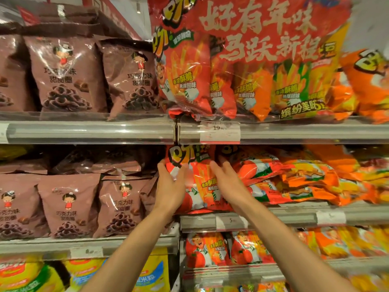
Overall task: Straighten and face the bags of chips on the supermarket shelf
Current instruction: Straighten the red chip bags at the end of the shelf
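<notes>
Left hand (168, 184): gripping the left edge of the red chip bag (195, 182), fingers curling round its upper corner
Right hand (226, 182): pressing against the right side of the same bag, fingers stretching upward along it; grasp or mere touch, cannot tell
Red chip bag: standing upright at the left end of the middle shelf (273, 218), front facing outward, showing a yellow bubble logo, a cartoon chef and the words 香浓酥脆
Neighbouring bags (294, 178): lying tilted and heaped just to the right on that shelf, orange, green and white
Multipack (242, 60): sitting on the upper shelf (105, 131), clear outer wrap bearing large pale characters 好有年味 and 马跃新程, smaller red, orange and green bags inside; 缤纷美味 showing low on the right
Price tag (220, 131): hanging on the upper rail, reading 19, smaller print too blurred
Lower tag (230, 220): showing a 5
Brown bags (67, 74): standing in rows to the left on two levels, reading 巧克力味 甜甜圈, with a cartoon girl and chocolate rings
Bottom rows: small red bags (207, 249) under the middle shelf, yellow bags (151, 272) lower left, writing unreadable
</notes>
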`<state>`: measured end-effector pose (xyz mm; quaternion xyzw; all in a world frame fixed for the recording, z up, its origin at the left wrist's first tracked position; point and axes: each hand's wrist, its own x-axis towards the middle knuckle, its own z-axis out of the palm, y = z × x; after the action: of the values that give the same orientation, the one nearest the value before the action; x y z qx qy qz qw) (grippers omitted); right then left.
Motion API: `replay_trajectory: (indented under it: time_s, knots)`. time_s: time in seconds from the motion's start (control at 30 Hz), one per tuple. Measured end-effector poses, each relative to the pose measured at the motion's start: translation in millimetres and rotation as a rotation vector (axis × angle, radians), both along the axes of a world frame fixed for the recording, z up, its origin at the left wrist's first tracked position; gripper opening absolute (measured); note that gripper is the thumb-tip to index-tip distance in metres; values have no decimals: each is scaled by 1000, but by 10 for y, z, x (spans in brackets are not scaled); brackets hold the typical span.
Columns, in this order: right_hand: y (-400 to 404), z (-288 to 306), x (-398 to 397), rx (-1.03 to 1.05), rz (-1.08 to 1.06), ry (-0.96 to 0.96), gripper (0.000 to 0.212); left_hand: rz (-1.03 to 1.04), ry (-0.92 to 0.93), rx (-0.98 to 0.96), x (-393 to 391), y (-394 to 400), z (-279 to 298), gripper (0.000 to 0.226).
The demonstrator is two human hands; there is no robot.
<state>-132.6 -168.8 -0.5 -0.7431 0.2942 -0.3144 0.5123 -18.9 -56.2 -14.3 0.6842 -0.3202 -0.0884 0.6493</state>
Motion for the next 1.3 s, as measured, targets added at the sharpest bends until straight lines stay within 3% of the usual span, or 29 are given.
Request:
replay_trajectory:
  time_s: [0.1,0.33,0.47,0.77,1.0,1.13,1.3]
  knots:
    - [86,-33,31,-8,-3,34,67,11,10,6,52,-73,-37,75]
    - [112,-26,249,47,-35,86,91,110,-30,-7,148,-165,-52,69]
    - [118,-114,267,-29,-81,82,86,68,-77,19,84,-131,-231,73]
    - [47,-236,233,34,-102,74,69,-30,-56,78,126,-162,-314,81]
    - [103,-251,319,36,-201,15,72,-52,-15,58,186,-270,-273,72]
    - [135,-216,261,33,-184,12,72,-62,-16,72,204,-215,-282,84]
    - [223,-185,93,-145,-138,39,76,-52,-109,37,148,-28,-279,93]
